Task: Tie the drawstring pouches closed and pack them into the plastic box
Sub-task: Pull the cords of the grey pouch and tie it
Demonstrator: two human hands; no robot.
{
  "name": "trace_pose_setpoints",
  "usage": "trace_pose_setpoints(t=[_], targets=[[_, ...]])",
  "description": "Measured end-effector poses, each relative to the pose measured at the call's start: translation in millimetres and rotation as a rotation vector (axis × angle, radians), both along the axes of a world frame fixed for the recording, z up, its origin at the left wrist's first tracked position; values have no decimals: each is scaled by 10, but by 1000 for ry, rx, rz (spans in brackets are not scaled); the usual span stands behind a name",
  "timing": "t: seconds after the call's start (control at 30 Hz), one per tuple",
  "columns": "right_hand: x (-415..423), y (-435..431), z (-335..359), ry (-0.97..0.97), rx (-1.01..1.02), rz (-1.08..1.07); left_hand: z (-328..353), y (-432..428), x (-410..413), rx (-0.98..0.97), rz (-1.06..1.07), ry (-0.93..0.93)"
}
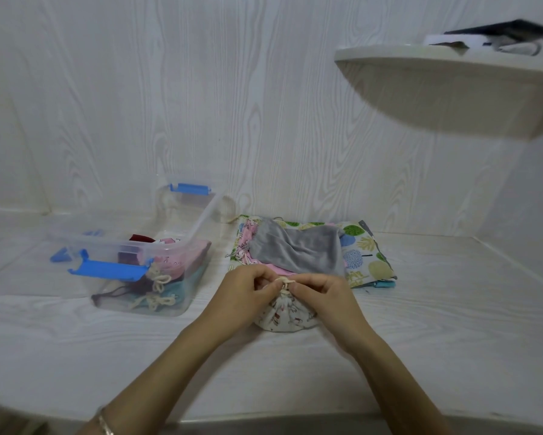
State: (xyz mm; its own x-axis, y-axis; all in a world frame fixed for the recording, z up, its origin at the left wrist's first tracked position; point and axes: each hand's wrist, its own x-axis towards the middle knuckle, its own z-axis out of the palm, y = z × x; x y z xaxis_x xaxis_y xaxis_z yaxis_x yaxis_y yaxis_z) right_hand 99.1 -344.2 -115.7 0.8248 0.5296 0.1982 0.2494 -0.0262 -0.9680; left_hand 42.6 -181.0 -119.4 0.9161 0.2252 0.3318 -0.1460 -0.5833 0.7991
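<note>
The small white pouch with little printed figures is sitting on the white counter, right in front of the person, and its neck is gathered tight. Both hands are working at its top. The left hand and the right hand are each pinching the cream cord with curled fingers, one from each side, and the cord is making a small knot or loop between them. Just behind the hands a pile of flat pouches is lying, with a gray pouch on top, a pink one under it and a leaf-printed one at the bottom. To the left, a clear plastic box with blue clips is standing open, and it is already holding several tied pouches in pink, dark red and teal. A white shelf is hanging on the wall at the upper right, carrying some dark things.
</note>
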Motion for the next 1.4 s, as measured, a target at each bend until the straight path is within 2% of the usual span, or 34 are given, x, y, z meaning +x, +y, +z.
trace_pose_setpoints(t=[0.2,0.37,0.57,0.83,1.07,1.27,1.4], targets=[[27,34,-49,-15,78,-42,-19,-16,5,-39,0,-9],[79,51,-91,140,183,-29,-33,-11,21,-59,24,-17],[84,85,-117,165,192,-26,-83,-19,54,-64,55,-13],[39,94,-141,-73,82,-129,-106,-12,76,-106,31,-5],[39,110,-193,-448,-104,-315,-117,-10,65,-150,37,11],[29,113,-171,-484,-111,-288,-64,-38,67,-161,47,8],[16,108,-166,-449,-69,-239,-24,-49,78,-80,58,-4]])
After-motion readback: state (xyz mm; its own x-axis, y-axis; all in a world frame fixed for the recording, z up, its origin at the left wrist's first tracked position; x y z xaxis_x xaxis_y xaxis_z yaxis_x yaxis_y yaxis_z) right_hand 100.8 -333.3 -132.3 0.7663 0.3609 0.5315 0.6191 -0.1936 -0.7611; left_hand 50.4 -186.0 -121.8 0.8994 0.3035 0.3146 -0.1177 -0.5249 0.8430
